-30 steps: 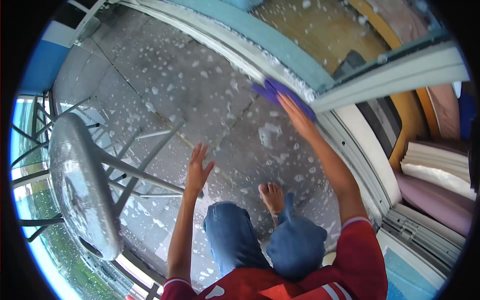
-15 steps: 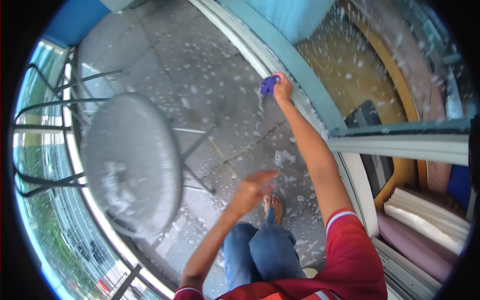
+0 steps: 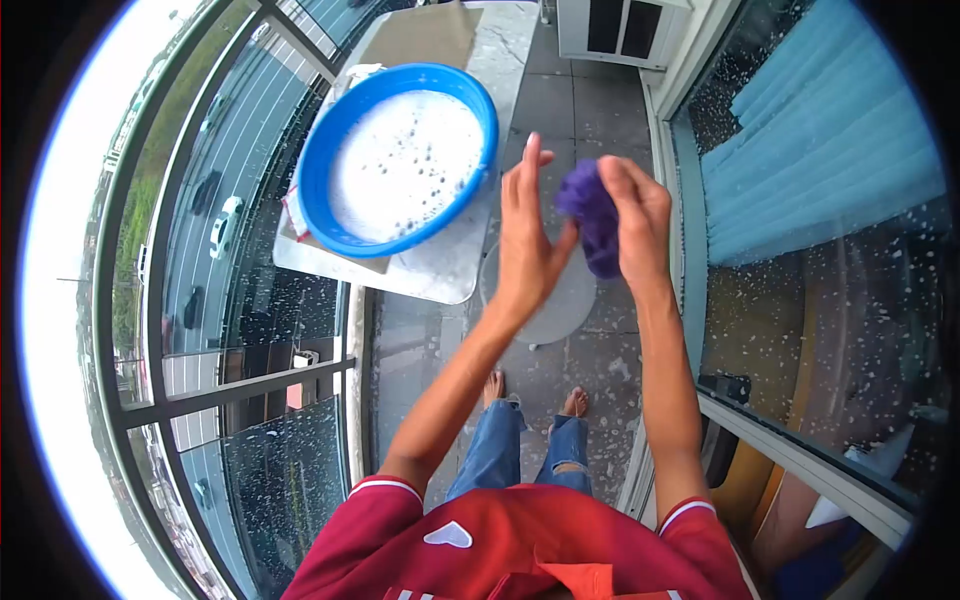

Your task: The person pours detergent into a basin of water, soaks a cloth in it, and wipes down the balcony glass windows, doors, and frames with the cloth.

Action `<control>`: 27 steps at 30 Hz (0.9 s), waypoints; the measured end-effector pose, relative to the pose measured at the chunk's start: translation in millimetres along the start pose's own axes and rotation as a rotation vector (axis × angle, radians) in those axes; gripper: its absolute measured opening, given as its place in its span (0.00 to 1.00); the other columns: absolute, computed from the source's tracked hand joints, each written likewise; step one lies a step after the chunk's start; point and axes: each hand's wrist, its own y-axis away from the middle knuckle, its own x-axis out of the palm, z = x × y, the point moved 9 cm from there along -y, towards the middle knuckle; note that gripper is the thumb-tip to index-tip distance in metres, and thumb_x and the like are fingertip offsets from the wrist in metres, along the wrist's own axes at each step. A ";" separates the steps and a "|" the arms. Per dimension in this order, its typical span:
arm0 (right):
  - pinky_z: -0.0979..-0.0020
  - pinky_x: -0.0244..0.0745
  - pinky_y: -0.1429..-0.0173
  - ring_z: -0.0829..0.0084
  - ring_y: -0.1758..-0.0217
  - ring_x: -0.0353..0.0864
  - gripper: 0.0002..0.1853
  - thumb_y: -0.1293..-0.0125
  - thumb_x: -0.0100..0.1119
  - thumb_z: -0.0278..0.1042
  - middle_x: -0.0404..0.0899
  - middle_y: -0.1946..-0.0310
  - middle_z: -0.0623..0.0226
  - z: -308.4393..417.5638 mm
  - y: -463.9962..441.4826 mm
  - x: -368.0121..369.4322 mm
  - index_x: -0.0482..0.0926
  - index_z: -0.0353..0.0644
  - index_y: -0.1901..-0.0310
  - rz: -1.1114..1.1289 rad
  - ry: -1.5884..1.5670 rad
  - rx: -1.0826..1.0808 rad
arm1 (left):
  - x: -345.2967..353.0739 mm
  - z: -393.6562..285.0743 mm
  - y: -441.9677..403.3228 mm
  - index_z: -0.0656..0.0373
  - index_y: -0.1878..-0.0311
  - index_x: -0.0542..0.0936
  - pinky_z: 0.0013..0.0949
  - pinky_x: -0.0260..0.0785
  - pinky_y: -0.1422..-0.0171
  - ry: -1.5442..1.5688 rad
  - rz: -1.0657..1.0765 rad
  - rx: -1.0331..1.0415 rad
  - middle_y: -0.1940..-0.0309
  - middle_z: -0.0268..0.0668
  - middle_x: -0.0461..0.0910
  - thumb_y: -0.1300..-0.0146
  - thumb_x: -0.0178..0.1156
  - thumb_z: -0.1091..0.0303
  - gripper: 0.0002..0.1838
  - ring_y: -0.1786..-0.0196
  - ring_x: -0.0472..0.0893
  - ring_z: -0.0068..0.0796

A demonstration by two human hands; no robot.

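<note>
Grips a crumpled purple cloth (image 3: 590, 215) in the right hand (image 3: 640, 220), pinching it between thumb and bent fingers. Holds it in mid-air beyond the right edge of a marbled white-and-grey rectangular worktop (image 3: 440, 280), above a wet grey tiled floor (image 3: 610, 115) flecked with suds. Raises the left hand (image 3: 530, 235) between worktop and cloth, with fingers stretched out and thumb spread away from them, towards the cloth; cannot tell for sure any contact between thumb and cloth.

Has a wide round blue plastic basin (image 3: 316, 180), full of bubbly white foam (image 3: 405, 160), near the worktop's near edge, rim reaching about to its right edge. Shows a flat tan sheet (image 3: 430, 40) at the worktop's far end. Stands barefoot in blue jeans (image 3: 490, 450), just short of a round pale-grey disc-shaped seat (image 3: 560, 310), with a droplet-spotted glass door (image 3: 750, 320) to the right.
</note>
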 end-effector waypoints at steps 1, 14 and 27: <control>0.81 0.68 0.65 0.85 0.68 0.74 0.10 0.41 0.58 0.36 0.77 0.73 0.74 30.0 -14.8 45.4 0.77 0.36 0.66 0.160 0.085 -0.132 | -20.3 10.7 -32.2 0.56 0.44 0.69 0.33 0.65 0.50 0.044 0.118 -0.009 0.56 0.41 0.73 0.59 0.59 0.85 0.33 0.55 0.74 0.39; 0.48 0.59 0.40 0.52 0.32 0.51 0.25 0.51 0.61 0.33 0.47 0.32 0.65 -283.8 -48.4 279.4 0.73 0.56 0.47 0.577 1.378 -0.117 | -146.8 315.2 -5.0 0.63 0.50 0.68 0.44 0.68 0.53 -1.170 0.835 -0.061 0.60 0.43 0.70 0.45 0.49 0.73 0.17 0.58 0.74 0.42; 0.47 0.61 0.41 0.68 0.45 0.66 0.33 0.47 0.53 0.61 0.70 0.53 0.70 -63.7 -17.2 31.2 0.63 0.50 0.44 -0.498 -0.237 0.351 | 11.0 -31.5 -128.0 0.66 0.62 0.74 0.40 0.70 0.67 0.016 0.823 0.046 0.72 0.52 0.74 0.39 0.46 0.63 0.15 0.71 0.78 0.44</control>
